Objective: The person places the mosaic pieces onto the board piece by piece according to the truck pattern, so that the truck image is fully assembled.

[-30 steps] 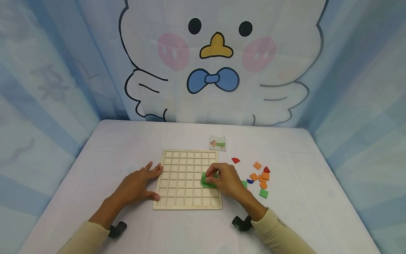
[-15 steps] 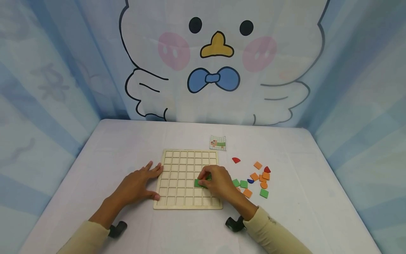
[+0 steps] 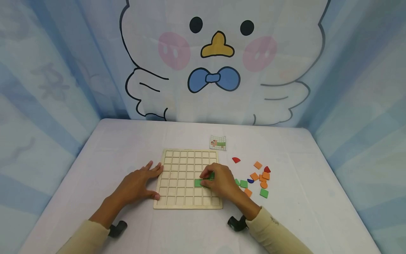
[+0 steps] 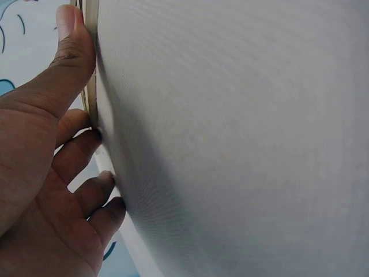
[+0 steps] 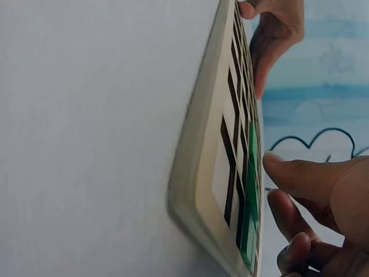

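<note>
One white table [image 3: 190, 229] stood before a blue curtain [image 3: 364, 106] printed with a cartoon bird. On the left, the left hand [image 3: 134, 185] lay with its fingers spread, touching the left edge of a board [image 3: 187, 207]. The right hand [image 3: 220, 181] was over the board's right part, thumb and forefinger bent toward each other; the right wrist view showed a gap between them, just off green tiles [image 3: 197, 183] on the board. This hand blocked sight of several cells. A card [image 3: 217, 143] lay just beyond the far edge, near the right corner. Loose pieces were scattered farther right.

Compared with half a second earlier, the left hand and board had stayed put; the right hand had shifted slightly right, covering more of a loose green tile [image 3: 237, 182].

Counted: at least two green tiles on the board, others possibly hidden; to the right, two red wedges [image 3: 236, 160], three loose green tiles, five orange squares [image 3: 254, 176], one blue half-disc [image 3: 250, 181] and one orange disc [image 3: 264, 185].
</note>
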